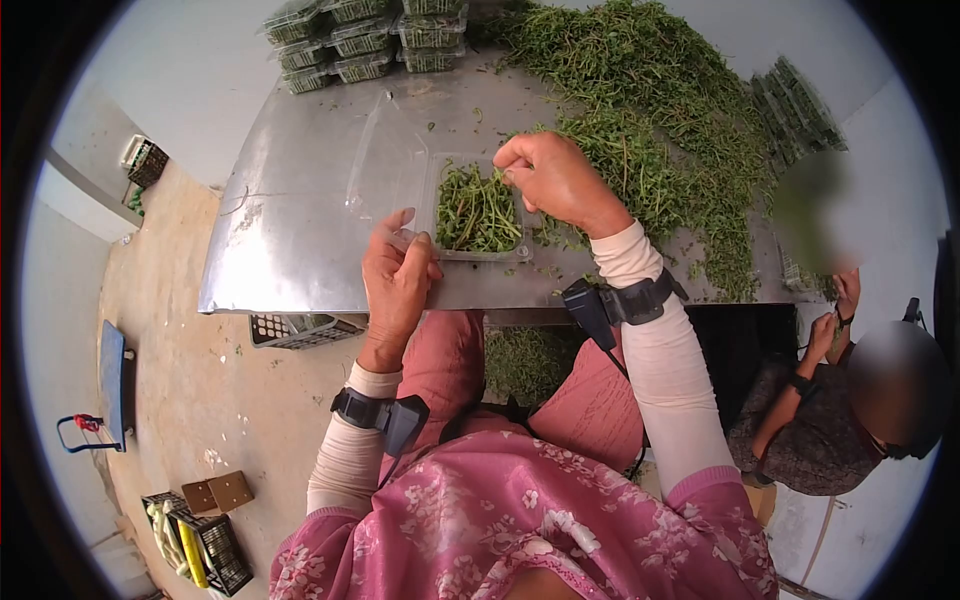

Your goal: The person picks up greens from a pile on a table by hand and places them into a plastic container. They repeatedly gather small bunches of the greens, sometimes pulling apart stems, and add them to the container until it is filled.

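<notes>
A clear plastic clamshell box lies near the table's front edge, filled with green leafy stems. Its transparent lid is folded back to the left. My left hand grips the box at its front left corner, thumb and index finger around the plastic near the hinge. Over the box's right rim, my right hand has its fingers drawn together at the edge of the greens. Whatever lies between those fingertips is too small to make out.
Loose greens are heaped across the metal table's right side. Filled boxes stand stacked at the back left, more at the right. A co-worker sits at right. Crates and a blue trolley occupy the floor.
</notes>
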Tool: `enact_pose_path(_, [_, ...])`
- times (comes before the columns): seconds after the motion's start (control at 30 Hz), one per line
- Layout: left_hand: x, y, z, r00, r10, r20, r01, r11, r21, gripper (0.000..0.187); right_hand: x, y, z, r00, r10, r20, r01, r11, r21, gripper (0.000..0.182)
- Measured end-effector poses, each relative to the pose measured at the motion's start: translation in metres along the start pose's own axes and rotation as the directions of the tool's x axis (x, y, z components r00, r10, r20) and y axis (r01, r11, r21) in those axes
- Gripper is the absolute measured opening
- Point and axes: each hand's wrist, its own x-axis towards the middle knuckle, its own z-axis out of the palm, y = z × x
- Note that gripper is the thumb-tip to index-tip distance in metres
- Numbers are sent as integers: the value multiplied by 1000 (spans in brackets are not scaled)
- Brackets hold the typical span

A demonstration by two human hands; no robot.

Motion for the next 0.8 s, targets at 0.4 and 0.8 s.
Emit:
enact_pose_path(0.4, [-3, 7, 0, 1000, -23, -10, 23, 1000, -11, 36, 6, 29, 18, 887, -441, -138, 379, 865, -327, 22])
enact_pose_path(0.8, [-6, 3, 7, 1000, 14, -19, -14, 1000, 5, 37, -6, 8, 18, 944, -320, -80, 276, 898, -342, 11])
